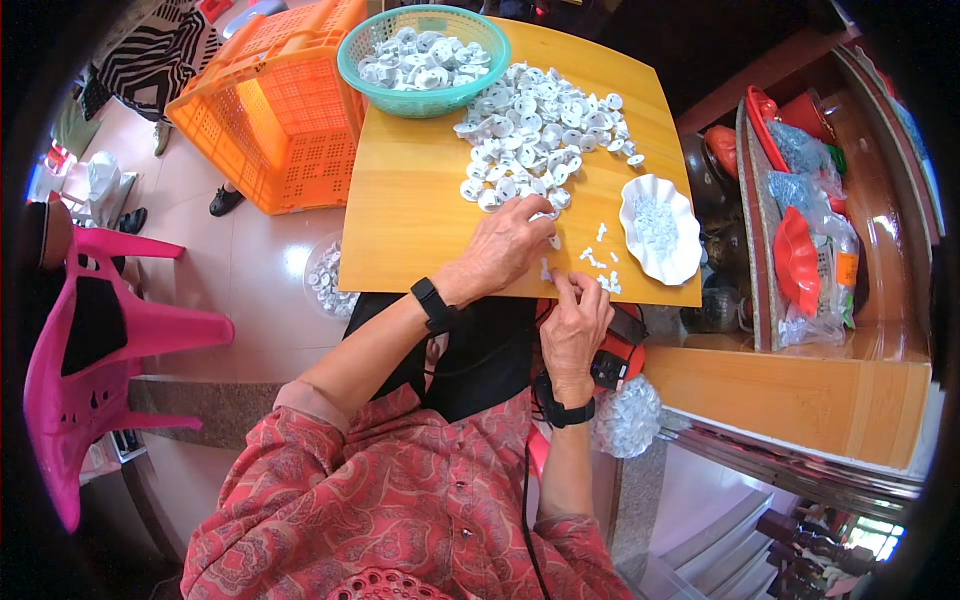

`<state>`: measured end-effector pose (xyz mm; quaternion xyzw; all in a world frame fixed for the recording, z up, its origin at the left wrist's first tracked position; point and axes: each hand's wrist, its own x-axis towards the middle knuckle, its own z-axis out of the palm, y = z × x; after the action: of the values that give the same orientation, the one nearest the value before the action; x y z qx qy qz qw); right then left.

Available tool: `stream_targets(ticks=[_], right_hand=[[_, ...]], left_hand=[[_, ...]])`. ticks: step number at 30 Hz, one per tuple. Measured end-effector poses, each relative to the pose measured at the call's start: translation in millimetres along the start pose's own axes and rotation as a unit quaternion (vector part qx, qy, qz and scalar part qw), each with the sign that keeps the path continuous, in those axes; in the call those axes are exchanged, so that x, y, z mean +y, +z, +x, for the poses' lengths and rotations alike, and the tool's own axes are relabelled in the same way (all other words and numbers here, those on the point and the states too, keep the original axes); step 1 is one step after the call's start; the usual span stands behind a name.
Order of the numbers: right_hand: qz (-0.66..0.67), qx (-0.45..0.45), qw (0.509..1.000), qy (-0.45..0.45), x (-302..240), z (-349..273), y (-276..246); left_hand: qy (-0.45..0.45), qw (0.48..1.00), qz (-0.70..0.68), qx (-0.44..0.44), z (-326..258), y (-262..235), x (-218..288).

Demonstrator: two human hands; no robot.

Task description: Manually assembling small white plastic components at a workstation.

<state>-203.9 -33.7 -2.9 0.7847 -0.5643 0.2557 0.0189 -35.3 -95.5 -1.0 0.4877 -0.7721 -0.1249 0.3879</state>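
Observation:
My left hand (508,243) reaches over the near part of the wooden table, its fingers bent and closed on a white round plastic piece (543,215), which they partly hide. At the table's near edge is my right hand (577,318), thumb and fingers drawn together; what they hold, if anything, is too small to make out. Small white plastic pegs (608,284) lie loose just beyond my right fingers. Farther off, a heap of white round plastic pieces (540,125) spreads over the table (405,215).
A green basket (425,103) of round pieces stands at the far left, a scalloped white dish (683,262) of tiny pieces at the right. An orange crate (310,165) and pink chair (100,310) are left. A bag of pieces (330,278) lies below the table.

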Motion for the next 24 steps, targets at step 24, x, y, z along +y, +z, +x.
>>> stream_targets(ticks=[24], right_hand=[[0.244, 0.082, 0.955, 0.147, 5, -12, 1]], left_hand=[[0.01, 0.998, -0.01, 0.06, -11, 7, 9]])
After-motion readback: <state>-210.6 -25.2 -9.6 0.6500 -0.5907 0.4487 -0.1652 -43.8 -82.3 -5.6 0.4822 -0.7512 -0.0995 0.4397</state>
